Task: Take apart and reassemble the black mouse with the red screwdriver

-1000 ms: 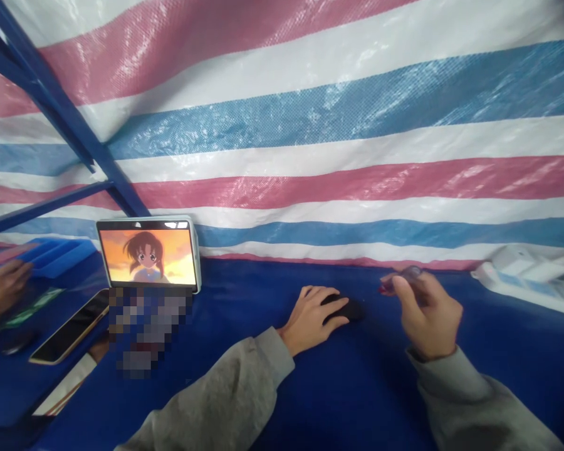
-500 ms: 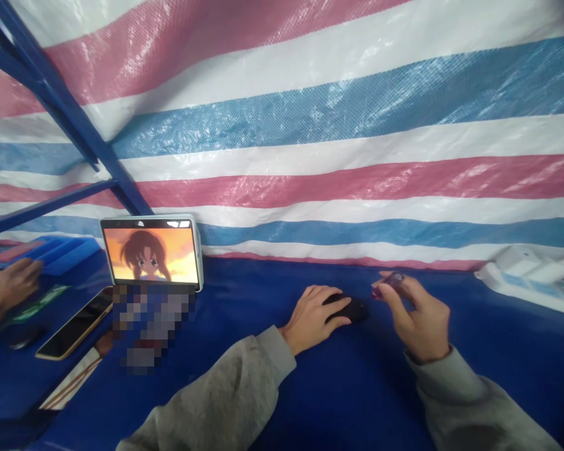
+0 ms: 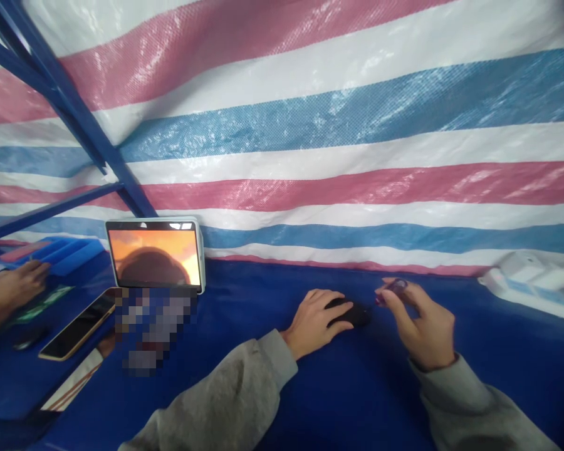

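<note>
A black computer mouse (image 3: 360, 315) lies on the blue tabletop (image 3: 338, 388). My left hand (image 3: 313, 321) rests on it from the left, fingers over its top and thumb along the near side. To the right, my right hand (image 3: 425, 327) is raised a little, with thumb and forefinger pinched on a small, see-through purple object (image 3: 398, 287). Its kind is hard to make out, as the fingers cover part of it. A gap separates this object from the mouse.
At left, a tablet (image 3: 154, 257) leans upright behind a pixelated patch. A phone (image 3: 82, 326), a blue tray (image 3: 75, 255) and another person's hand (image 3: 26, 282) are further left. White boxes (image 3: 536, 279) stand at right, before a striped sheet (image 3: 310, 194).
The view has shifted slightly, moving everything a little right and down. The tablet's picture has changed. Both my hands keep nearly the same pose, the right one tilting the purple object slightly.
</note>
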`<action>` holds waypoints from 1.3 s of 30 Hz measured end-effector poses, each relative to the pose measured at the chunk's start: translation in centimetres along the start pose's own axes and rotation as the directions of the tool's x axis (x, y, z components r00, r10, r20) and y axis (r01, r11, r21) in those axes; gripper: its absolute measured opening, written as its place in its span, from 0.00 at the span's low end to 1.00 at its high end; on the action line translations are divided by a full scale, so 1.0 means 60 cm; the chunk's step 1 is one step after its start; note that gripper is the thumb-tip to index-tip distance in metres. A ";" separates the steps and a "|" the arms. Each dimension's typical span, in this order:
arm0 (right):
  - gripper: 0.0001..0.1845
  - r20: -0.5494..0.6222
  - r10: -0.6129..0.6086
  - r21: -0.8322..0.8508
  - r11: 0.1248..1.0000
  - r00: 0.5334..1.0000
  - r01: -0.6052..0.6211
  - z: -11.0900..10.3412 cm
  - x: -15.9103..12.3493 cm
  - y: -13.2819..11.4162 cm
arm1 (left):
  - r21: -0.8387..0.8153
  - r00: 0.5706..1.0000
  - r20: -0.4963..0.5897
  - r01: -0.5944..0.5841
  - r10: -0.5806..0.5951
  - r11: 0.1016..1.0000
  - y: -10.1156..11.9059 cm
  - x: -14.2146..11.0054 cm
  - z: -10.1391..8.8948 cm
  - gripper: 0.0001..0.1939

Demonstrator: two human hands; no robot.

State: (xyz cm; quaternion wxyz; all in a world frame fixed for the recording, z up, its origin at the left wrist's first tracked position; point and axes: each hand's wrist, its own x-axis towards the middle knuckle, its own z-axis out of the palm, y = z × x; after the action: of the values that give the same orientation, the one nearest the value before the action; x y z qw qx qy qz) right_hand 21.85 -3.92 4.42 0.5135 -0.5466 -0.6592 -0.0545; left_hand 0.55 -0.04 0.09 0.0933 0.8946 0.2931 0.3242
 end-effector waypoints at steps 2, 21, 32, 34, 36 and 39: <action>0.14 -0.001 -0.008 -0.004 1.000 1.000 0.008 0.000 -0.001 0.001 | 0.002 1.000 -0.003 -0.002 0.002 1.000 -0.001 -0.001 0.002 0.21; 0.12 -0.049 0.004 0.005 1.000 0.999 -0.003 -0.002 -0.001 -0.003 | 0.060 0.999 -0.014 -0.028 0.028 0.998 -0.005 -0.002 0.006 0.21; 0.13 -0.034 -0.006 0.017 1.000 0.999 0.007 -0.001 -0.002 -0.004 | 0.058 0.999 -0.013 -0.035 0.035 0.998 -0.004 -0.002 0.007 0.21; 0.13 -0.028 -0.012 0.011 1.000 1.000 0.013 0.000 -0.002 -0.004 | 0.058 0.999 -0.013 -0.033 0.034 0.998 -0.004 -0.002 0.007 0.22; 0.14 -0.028 -0.019 0.002 1.000 0.999 0.019 0.000 -0.002 -0.005 | 0.060 0.999 -0.013 -0.032 0.033 0.998 -0.004 -0.002 0.008 0.22; 0.14 -0.025 -0.020 -0.007 1.000 0.999 0.020 0.000 -0.001 -0.005 | 0.055 0.999 -0.021 -0.033 0.034 0.998 -0.004 -0.002 0.008 0.22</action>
State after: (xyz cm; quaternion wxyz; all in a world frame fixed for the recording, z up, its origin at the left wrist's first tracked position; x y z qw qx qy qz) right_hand 21.61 -4.09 4.50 0.5193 -0.5410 -0.6579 -0.0689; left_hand 0.66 0.10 -0.46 0.0601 0.8980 0.2877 0.3275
